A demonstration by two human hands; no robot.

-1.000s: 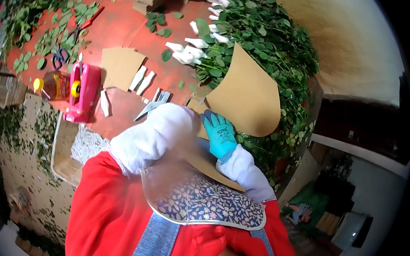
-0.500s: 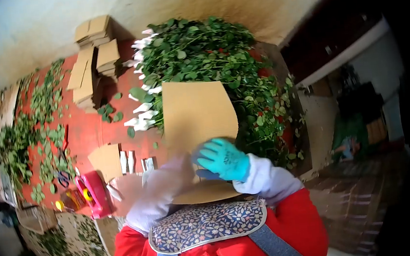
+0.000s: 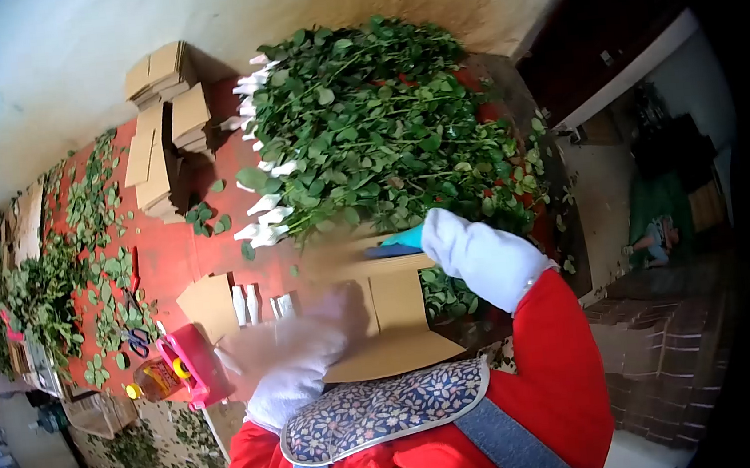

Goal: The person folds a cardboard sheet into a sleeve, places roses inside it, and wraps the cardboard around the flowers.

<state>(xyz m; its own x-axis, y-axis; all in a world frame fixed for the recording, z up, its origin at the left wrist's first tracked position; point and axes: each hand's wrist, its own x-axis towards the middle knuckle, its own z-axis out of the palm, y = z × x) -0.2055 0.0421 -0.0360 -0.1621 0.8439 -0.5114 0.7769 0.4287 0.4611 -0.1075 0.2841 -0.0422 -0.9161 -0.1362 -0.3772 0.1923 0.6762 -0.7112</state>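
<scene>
A brown cardboard sheet lies in front of my body with creases across it, its far part raised and folded over. My right hand, in a teal and dark blue glove, grips that far part, with the fingers partly hidden by the fold. At the left side of the cardboard is my left hand, smeared by motion, so its fingers cannot be made out. Just beyond the cardboard, a large pile of leafy stems has white-wrapped ends pointing left.
Stacked cardboard pieces stand at the back left. Nearer are a flat cardboard piece, white sleeves, a pink tape dispenser, a bottle with a yellow cap and scissors. Cut leaves litter the red table.
The view has swung towards the table's middle. The cardboard's far part, earlier spread over the stems, is now folded back towards me, with my right hand on it. My left hand is still blurred.
</scene>
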